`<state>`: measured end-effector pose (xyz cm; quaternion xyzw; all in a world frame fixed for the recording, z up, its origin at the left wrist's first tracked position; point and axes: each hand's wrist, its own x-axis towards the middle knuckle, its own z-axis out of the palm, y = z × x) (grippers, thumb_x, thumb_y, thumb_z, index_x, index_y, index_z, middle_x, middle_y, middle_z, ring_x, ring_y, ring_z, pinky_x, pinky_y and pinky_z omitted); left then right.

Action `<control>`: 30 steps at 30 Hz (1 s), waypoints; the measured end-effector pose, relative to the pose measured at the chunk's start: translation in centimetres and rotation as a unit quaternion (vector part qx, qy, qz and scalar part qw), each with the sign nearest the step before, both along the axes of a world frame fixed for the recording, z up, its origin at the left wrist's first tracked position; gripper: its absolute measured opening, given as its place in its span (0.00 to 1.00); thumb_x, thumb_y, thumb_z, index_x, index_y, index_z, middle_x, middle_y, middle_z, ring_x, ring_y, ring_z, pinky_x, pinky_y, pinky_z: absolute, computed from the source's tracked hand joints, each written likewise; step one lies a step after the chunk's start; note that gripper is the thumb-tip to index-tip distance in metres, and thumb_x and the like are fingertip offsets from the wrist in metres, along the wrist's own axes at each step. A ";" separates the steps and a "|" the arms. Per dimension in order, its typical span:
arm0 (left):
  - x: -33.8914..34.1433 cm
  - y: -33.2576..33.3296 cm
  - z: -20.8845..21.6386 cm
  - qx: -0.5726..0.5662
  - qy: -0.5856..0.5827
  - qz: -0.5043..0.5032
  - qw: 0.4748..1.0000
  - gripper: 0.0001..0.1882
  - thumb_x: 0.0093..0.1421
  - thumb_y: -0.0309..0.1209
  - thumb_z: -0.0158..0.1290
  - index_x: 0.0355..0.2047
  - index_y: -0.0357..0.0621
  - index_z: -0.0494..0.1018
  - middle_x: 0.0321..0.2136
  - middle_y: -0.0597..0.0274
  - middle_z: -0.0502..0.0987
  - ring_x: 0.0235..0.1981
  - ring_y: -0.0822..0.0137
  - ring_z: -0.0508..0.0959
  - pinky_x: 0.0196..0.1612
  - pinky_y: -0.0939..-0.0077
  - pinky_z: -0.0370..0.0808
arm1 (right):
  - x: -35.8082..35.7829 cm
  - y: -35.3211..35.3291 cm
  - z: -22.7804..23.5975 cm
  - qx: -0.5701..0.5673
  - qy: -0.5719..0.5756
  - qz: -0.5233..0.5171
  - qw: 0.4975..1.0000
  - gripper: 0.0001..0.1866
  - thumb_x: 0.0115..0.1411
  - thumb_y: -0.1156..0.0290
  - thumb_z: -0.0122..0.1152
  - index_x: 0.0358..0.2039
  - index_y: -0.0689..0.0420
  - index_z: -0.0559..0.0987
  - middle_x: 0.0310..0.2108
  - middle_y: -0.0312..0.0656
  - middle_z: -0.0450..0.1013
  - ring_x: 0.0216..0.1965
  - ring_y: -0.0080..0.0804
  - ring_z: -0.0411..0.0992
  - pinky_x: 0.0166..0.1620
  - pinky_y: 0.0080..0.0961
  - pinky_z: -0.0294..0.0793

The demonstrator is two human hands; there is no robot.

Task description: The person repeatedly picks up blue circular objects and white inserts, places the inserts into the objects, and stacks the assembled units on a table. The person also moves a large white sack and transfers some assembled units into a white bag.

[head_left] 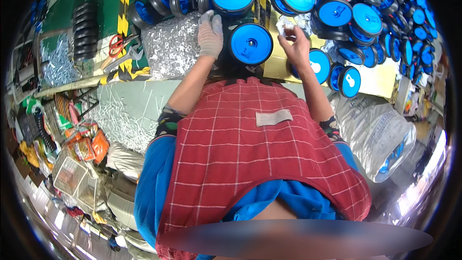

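Observation:
A blue wheel with a black tyre [251, 44] lies flat in front of me, between my hands. My left hand [210, 37], in a pale glove, has its fingers stretched out at the right edge of a clear plastic bag full of small metal parts [171, 43]. It appears to hold nothing. To the right of the wheel, my right hand [295, 47] is closed, thumb and forefinger meeting at a small white crumpled piece [285, 23]. What that piece is cannot be made out.
Blue wheels [334, 14] are heaped at the back and right. At left are a row of black tyres [85, 31], metal bolts [58, 60], red-handled scissors [116, 45] and a wrench [126, 57]. White sticks [125, 120] litter the area below. A plastic sack [375, 132] stands right.

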<state>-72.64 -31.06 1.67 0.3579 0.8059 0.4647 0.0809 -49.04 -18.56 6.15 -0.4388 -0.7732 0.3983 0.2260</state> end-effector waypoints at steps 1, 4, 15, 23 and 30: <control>-0.4 -0.6 0.4 -0.044 -0.131 -0.064 0.988 0.16 0.66 0.35 0.50 0.47 0.36 0.70 0.41 0.41 0.75 0.42 0.44 0.76 0.48 0.59 0.72 | 0.2 -0.8 0.3 0.040 0.020 0.017 0.999 0.17 0.52 0.72 0.67 0.41 0.63 0.75 0.34 0.49 0.76 0.34 0.41 0.77 0.41 0.32 0.76; 1.3 -3.9 -0.6 -0.106 -0.285 -0.202 0.931 0.15 0.65 0.33 0.50 0.49 0.38 0.70 0.43 0.43 0.75 0.43 0.47 0.76 0.50 0.64 0.73 | -0.5 -3.3 2.1 0.108 -0.031 0.121 0.986 0.18 0.51 0.75 0.66 0.44 0.59 0.76 0.37 0.48 0.73 0.41 0.48 0.72 0.46 0.38 0.72; 1.5 -2.8 -1.7 -0.031 -0.672 -0.229 0.704 0.24 0.65 0.43 0.52 0.54 0.38 0.67 0.47 0.47 0.74 0.49 0.59 0.76 0.51 0.69 0.73 | -5.4 -7.6 -0.3 0.186 -0.115 0.117 0.969 0.22 0.47 0.69 0.70 0.45 0.52 0.79 0.43 0.44 0.73 0.44 0.46 0.71 0.51 0.40 0.70; 0.8 -0.8 0.1 -0.162 -0.396 -0.283 0.858 0.24 0.65 0.41 0.53 0.53 0.35 0.68 0.42 0.52 0.77 0.43 0.64 0.77 0.49 0.71 0.73 | -7.0 -1.7 -0.5 -0.090 -0.185 0.099 0.974 0.43 0.40 0.51 0.77 0.55 0.58 0.73 0.46 0.57 0.74 0.46 0.52 0.74 0.50 0.38 0.74; 4.3 -1.4 -2.7 -0.134 -0.445 -0.295 0.835 0.28 0.66 0.44 0.52 0.54 0.31 0.64 0.44 0.48 0.75 0.45 0.66 0.75 0.50 0.73 0.72 | 0.4 5.9 -4.5 0.000 -0.233 0.074 0.970 0.21 0.59 0.52 0.64 0.33 0.62 0.82 0.30 0.51 0.80 0.30 0.50 0.78 0.35 0.40 0.76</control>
